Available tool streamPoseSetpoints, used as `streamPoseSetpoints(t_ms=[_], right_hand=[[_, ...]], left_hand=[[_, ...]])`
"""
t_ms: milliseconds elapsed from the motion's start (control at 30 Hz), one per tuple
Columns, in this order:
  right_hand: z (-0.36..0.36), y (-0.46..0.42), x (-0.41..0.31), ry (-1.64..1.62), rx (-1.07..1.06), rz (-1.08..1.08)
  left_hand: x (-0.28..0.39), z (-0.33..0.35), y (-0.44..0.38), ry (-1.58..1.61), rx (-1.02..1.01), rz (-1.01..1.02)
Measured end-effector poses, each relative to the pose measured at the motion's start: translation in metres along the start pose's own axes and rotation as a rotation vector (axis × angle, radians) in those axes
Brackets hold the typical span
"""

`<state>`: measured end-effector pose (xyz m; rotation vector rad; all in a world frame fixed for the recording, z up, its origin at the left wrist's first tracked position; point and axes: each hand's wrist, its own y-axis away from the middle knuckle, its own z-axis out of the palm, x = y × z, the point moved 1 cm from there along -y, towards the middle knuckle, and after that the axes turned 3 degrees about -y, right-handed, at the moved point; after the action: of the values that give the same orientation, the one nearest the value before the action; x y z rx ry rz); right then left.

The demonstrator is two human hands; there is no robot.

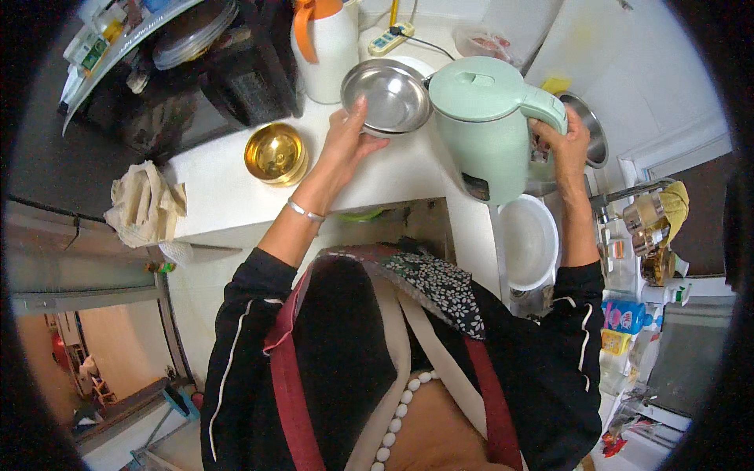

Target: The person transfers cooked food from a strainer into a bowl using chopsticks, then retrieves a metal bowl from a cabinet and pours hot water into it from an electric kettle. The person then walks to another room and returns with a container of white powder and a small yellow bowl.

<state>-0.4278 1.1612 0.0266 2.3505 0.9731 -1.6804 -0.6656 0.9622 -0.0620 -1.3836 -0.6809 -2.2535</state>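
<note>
My right hand (570, 132) is wrapped around the handle of a pale green electric kettle (489, 144), whose lid is down. The kettle is at the counter's right side, its spout pointing left towards a stainless steel bowl (392, 97). With the thumb over the rim and fingers underneath, my left hand (353, 129) grips that bowl. Its shiny inside faces up, and any liquid in it is hard to make out. To the left of my left hand, a gold-coloured metal bowl (275, 154) stands on the white counter (389, 168).
A white thermos jug (327, 65) with orange handle and a power strip (390, 39) stand behind. A dark glossy appliance (194, 94) is at left, with a beige cloth (144, 203) at the counter edge. A white basin (528, 241) sits in the sink below the faucet (630, 191).
</note>
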Motion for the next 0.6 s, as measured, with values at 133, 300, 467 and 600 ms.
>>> streamPoseSetpoints(t_ms=[133, 300, 467, 600], right_hand=[[0.003, 0.011, -0.016, 0.028, -0.052, -0.011], [0.004, 0.023, -0.031, 0.079, -0.137, 0.029], [0.007, 0.035, -0.035, 0.163, -0.081, 0.032], [0.009, 0.039, -0.036, 0.161, -0.130, 0.004]], left_hand=[[-0.009, 0.000, 0.012, -0.006, 0.138, -0.020], [-0.022, -0.005, 0.020, 0.029, 0.040, -0.088], [-0.035, -0.011, 0.022, 0.056, 0.022, -0.110], [-0.043, -0.015, 0.023, 0.072, 0.037, -0.128]])
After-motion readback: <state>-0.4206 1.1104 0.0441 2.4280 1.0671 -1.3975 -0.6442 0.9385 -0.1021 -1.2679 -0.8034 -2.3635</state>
